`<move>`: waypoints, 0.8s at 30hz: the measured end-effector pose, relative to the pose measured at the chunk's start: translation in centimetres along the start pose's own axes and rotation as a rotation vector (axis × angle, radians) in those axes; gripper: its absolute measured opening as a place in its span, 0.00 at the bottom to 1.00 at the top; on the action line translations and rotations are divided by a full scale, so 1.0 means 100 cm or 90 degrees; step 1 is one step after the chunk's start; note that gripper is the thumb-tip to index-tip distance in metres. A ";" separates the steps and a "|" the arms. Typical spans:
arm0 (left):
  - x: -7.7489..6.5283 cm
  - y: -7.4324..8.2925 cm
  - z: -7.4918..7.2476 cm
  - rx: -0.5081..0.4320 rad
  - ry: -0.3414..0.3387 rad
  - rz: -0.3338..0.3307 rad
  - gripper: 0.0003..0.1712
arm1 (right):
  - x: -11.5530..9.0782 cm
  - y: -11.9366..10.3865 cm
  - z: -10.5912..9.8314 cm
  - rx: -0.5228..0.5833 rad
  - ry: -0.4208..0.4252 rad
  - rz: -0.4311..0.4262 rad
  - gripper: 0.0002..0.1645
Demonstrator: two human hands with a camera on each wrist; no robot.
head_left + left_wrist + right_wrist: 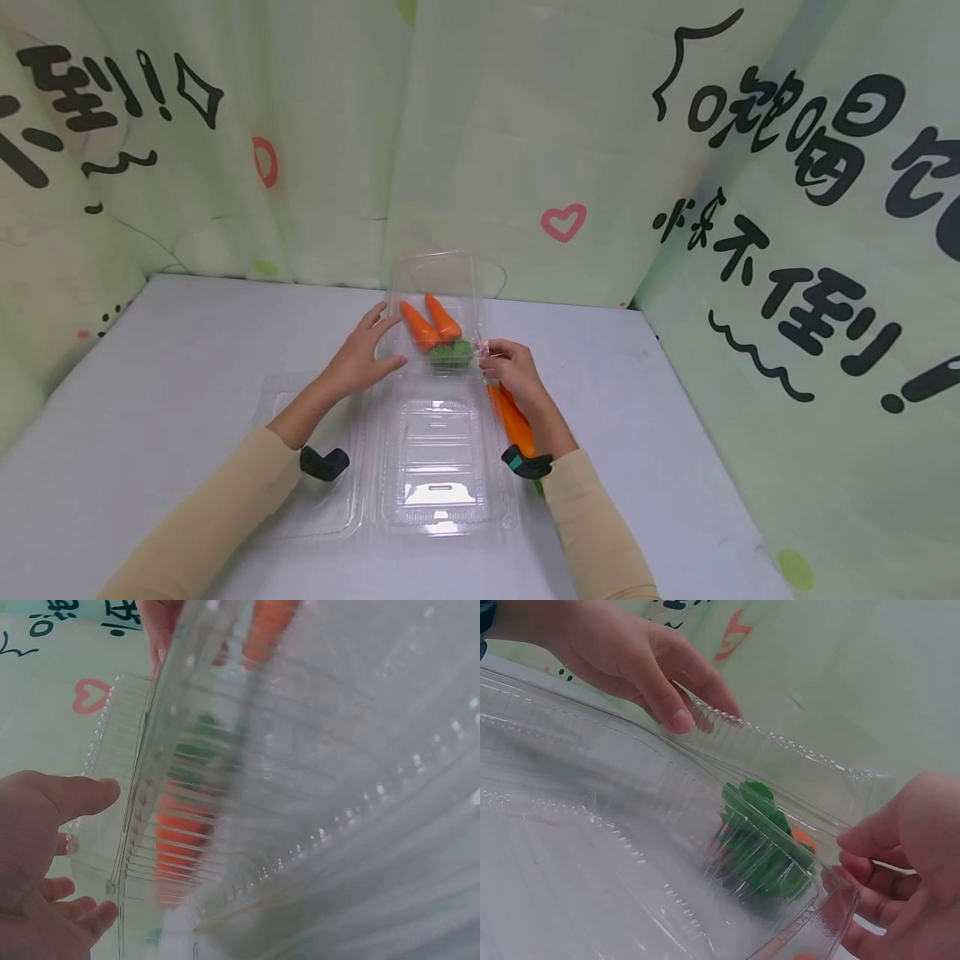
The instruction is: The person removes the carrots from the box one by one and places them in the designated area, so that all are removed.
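Glossy plastic, matt cloth
Ribbed, shiny plastic container; smooth carrots; smooth, matt desk; matt cloth sleeves.

The right wristband partly hides the carrots beside the clear container.

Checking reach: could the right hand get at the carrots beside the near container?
Probably yes: only its own wrist overhangs the carrots, though the right hand would likely need to release the rear clear plastic container first.
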State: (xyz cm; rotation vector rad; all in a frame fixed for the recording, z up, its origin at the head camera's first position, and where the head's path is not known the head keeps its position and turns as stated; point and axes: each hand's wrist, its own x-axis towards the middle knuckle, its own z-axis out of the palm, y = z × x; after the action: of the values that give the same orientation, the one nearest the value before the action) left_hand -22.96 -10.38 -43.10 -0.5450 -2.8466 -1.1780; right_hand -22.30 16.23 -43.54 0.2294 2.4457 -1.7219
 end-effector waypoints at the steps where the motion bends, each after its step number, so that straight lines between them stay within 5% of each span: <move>1: 0.001 0.001 0.000 -0.001 -0.002 0.002 0.41 | 0.000 0.000 0.000 0.002 0.002 -0.001 0.20; 17: 0.004 0.005 0.001 -0.006 -0.011 -0.010 0.40 | 0.000 -0.006 0.003 -0.029 0.036 0.012 0.16; 24: 0.003 0.008 0.003 0.002 -0.016 -0.007 0.41 | 0.002 -0.003 0.002 -0.040 0.044 0.018 0.23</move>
State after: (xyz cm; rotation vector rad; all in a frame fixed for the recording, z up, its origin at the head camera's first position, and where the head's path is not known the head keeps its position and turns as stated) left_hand -22.97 -9.52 -42.74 -0.5492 -2.8756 -1.1755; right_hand -22.59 15.91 -43.38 0.3199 2.5274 -1.6488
